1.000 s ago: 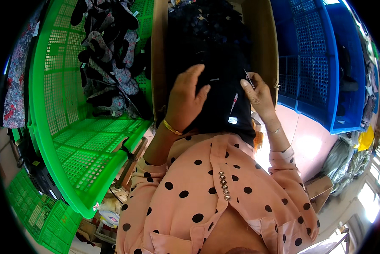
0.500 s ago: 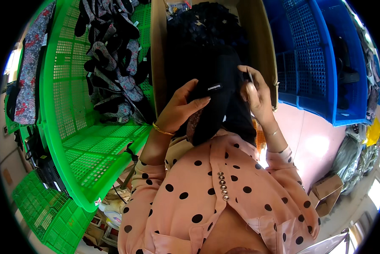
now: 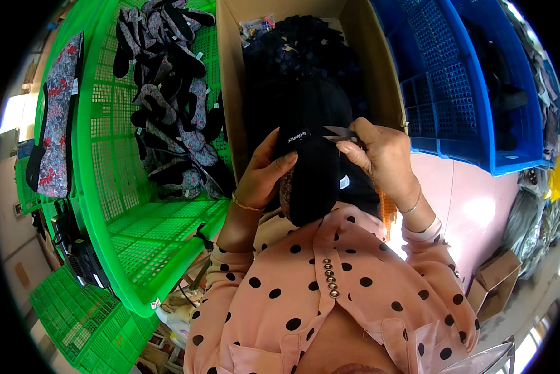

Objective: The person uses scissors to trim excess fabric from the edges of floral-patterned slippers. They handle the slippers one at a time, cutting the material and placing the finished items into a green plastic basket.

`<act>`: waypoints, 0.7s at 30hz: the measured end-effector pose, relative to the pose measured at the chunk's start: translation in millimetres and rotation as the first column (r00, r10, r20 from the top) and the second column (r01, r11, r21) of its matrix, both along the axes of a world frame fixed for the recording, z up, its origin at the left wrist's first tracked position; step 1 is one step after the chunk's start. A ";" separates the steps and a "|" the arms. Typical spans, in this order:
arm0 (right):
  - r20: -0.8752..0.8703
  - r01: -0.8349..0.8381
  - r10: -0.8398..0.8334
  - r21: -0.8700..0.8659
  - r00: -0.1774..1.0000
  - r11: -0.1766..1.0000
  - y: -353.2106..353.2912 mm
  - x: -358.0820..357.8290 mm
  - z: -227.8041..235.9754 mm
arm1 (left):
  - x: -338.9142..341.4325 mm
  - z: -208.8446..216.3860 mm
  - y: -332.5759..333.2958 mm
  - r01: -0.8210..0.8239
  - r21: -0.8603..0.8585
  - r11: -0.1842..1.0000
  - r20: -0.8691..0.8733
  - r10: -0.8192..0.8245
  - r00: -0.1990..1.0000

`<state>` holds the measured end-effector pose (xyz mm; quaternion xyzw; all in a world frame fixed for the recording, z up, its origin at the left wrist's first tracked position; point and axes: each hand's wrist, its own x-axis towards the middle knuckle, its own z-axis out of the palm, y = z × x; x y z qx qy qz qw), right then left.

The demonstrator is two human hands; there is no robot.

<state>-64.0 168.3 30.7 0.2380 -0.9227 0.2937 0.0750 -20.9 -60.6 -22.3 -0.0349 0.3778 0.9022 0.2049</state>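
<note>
My left hand is closed on the left edge of a black padded fabric piece, thumb on top. A bit of floral lining shows at that edge, and the piece bears a small dark woven label with pale lettering and a white tag. In my right hand are small metal snips, gripped between thumb and fingers. Their blades point left, over the black fabric beside the label. Whether they touch a thread is too small to tell.
Before me stands a cardboard box with dark scraps in it. On the left, a green plastic basket holds several floral-and-black pieces; another floral strip hangs over its outer side. Blue crates stand on the right.
The snips have come from upright at the right to lying across the fabric near the label. The white tag on the piece now shows fully.
</note>
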 end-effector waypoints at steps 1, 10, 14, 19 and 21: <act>-0.014 -0.001 0.002 0.004 1.000 1.000 0.1 0.0 0.2 | 0.3 1.1 1.1 -0.009 0.025 1.000 -0.009 0.009 1.000; 0.108 -0.061 0.066 -0.046 0.992 0.997 1.1 -1.8 2.2 | 3.3 5.9 1.0 0.019 0.057 0.998 -0.076 -0.014 0.997; 0.143 -0.053 0.065 -0.086 0.988 0.995 1.5 -2.9 3.2 | 4.7 2.4 -1.1 0.016 0.078 0.997 -0.102 -0.008 0.995; 0.098 -0.034 0.042 -0.081 0.994 0.996 0.8 -0.7 8.6 | 5.7 8.3 -0.4 -0.010 0.066 0.998 -0.132 0.019 0.991; 0.059 -0.045 0.049 -0.074 0.997 0.996 0.6 -1.4 11.4 | 5.3 9.7 -0.2 -0.016 0.060 0.998 -0.128 0.024 0.992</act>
